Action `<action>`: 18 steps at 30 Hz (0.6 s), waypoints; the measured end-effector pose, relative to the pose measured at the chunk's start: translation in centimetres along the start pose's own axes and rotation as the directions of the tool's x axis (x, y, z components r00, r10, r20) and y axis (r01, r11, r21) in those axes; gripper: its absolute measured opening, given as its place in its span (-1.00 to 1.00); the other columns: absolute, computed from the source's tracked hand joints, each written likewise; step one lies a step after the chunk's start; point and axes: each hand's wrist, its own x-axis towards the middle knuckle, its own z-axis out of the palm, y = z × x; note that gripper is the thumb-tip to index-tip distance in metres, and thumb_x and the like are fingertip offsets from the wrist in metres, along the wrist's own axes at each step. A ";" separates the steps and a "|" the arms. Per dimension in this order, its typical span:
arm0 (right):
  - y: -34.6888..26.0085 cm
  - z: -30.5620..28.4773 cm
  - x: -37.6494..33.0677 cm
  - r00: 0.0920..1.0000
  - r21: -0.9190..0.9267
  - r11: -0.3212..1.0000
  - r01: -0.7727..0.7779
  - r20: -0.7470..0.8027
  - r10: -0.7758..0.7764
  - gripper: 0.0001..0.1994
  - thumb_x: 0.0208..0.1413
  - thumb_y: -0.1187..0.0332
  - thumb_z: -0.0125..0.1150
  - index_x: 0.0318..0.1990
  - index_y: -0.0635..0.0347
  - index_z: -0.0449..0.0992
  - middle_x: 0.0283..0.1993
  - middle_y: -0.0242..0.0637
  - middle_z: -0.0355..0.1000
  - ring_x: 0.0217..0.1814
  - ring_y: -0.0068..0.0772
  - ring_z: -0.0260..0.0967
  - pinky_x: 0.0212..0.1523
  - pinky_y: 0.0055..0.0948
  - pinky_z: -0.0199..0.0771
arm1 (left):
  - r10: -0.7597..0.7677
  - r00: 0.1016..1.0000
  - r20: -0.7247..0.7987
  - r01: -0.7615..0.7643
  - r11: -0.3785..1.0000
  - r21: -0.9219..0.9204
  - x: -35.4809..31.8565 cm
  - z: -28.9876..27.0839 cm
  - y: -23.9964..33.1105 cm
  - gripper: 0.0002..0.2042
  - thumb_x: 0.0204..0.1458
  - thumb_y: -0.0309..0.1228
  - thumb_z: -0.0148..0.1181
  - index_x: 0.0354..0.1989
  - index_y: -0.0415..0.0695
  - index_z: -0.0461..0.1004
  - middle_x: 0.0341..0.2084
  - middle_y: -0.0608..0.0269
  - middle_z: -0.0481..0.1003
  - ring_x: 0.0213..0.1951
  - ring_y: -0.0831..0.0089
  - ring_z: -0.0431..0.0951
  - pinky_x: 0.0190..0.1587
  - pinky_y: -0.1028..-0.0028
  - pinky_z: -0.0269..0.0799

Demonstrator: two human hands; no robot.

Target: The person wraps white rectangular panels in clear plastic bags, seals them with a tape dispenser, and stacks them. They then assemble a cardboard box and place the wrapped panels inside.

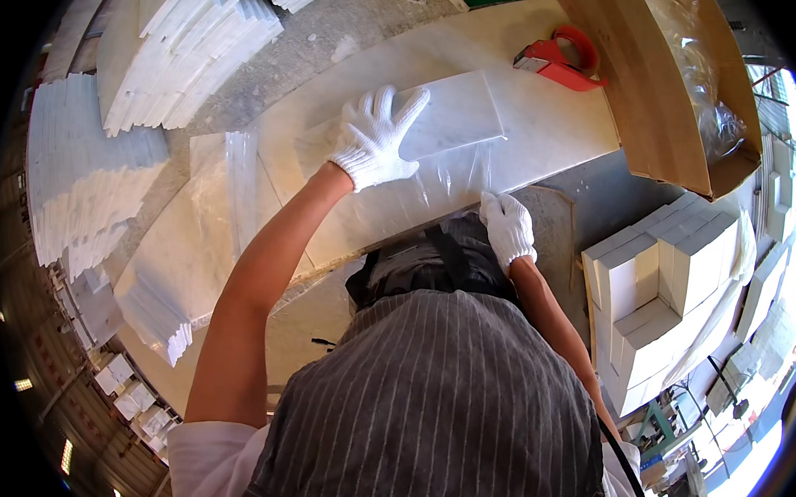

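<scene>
My left hand (376,141), in a white knit glove, lies with fingers spread on a pale marble tile (461,118). The tile rests on a light stone-topped table (563,131). Clear plastic film (436,179) with shiny creases stretches from the tile's near side toward the table's front edge. There my right hand (508,228), gloved the same way, is closed on the film's edge; its fingertips are partly hidden. Beyond the tile's right end, a red tape dispenser (562,60) sits on the table.
At the right stands an open cardboard box (654,91) with clear plastic inside. White boxes (663,278) are stacked below it. Stacked pale tiles (184,53) stand at the far left, with another stack (91,164) beside them. Wrapped tiles (155,313) lie at the table's left end.
</scene>
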 end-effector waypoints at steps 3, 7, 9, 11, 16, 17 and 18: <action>-0.5 -0.3 -1.3 0.922 -0.106 0.959 0.264 -0.263 -0.283 -0.72 0.20 0.24 0.21 -0.42 0.30 0.47 -0.09 -0.15 0.52 -0.13 -0.26 0.44 -0.10 -0.34 0.43 | 0.029 0.999 -0.044 -0.030 1.000 -0.009 0.1 0.1 -0.1 0.10 -0.33 0.06 0.45 0.48 0.24 -0.02 0.23 -0.12 0.18 0.23 -0.10 0.23 0.19 -0.09 0.19; 0.2 -0.4 -1.1 0.754 -0.092 0.866 0.491 -0.452 -0.476 -0.70 0.14 0.16 0.31 -0.34 0.24 0.47 -0.05 -0.12 0.46 -0.10 -0.11 0.45 -0.08 -0.24 0.46 | 0.044 0.995 -0.091 -0.047 0.999 -0.027 -0.4 0.6 0.1 0.09 -0.34 0.05 0.46 0.47 0.23 0.00 0.21 -0.13 0.19 0.21 -0.11 0.25 0.18 -0.09 0.20; -0.9 0.1 -1.3 0.759 -0.216 0.890 0.402 -0.465 -0.456 -0.68 0.08 0.13 0.38 -0.29 0.19 0.46 -0.04 -0.13 0.43 -0.11 -0.02 0.45 -0.12 -0.18 0.48 | 0.054 0.993 -0.103 -0.057 0.998 -0.028 -0.3 0.7 -0.1 0.08 -0.33 0.04 0.44 0.47 0.22 0.00 0.19 -0.13 0.20 0.21 -0.09 0.25 0.17 -0.07 0.19; -0.8 1.0 -0.6 0.667 -0.466 0.761 0.450 -0.391 -0.634 -0.55 -0.10 0.00 0.48 -0.24 0.15 0.48 -0.08 -0.15 0.39 -0.05 0.03 0.39 -0.13 -0.10 0.46 | 0.070 0.991 -0.118 -0.072 0.997 -0.018 -0.1 0.8 -0.2 0.07 -0.31 0.05 0.41 0.48 0.20 0.00 0.17 -0.12 0.22 0.20 -0.03 0.25 0.14 -0.04 0.19; -0.8 1.5 1.3 0.721 -0.554 0.743 0.377 -0.328 -0.610 -0.71 -0.06 0.18 0.40 -0.30 0.15 0.50 -0.09 -0.11 0.40 -0.08 0.05 0.40 -0.15 -0.04 0.45 | 0.054 0.992 -0.116 -0.057 0.998 -0.022 -0.2 0.8 -0.1 0.06 -0.31 0.05 0.42 0.47 0.23 0.00 0.18 -0.11 0.21 0.21 -0.03 0.25 0.15 -0.04 0.18; -0.9 1.6 1.4 0.736 -0.555 0.750 0.361 -0.324 -0.594 -0.74 -0.03 0.20 0.37 -0.30 0.16 0.51 -0.10 -0.10 0.41 -0.09 0.06 0.41 -0.14 -0.04 0.45 | 0.053 0.992 -0.118 -0.057 0.998 -0.029 -0.1 0.8 -0.1 0.06 -0.31 0.05 0.43 0.47 0.23 0.01 0.18 -0.10 0.21 0.21 -0.03 0.25 0.15 -0.04 0.18; -1.2 1.6 1.5 0.749 -0.557 0.755 0.347 -0.320 -0.580 -0.78 0.00 0.23 0.34 -0.30 0.16 0.52 -0.11 -0.09 0.41 -0.10 0.06 0.42 -0.13 -0.04 0.44 | 0.048 0.993 -0.110 -0.051 0.998 -0.027 -0.1 0.7 -0.1 0.06 -0.31 0.05 0.43 0.47 0.24 0.00 0.18 -0.10 0.21 0.21 -0.03 0.25 0.15 -0.05 0.18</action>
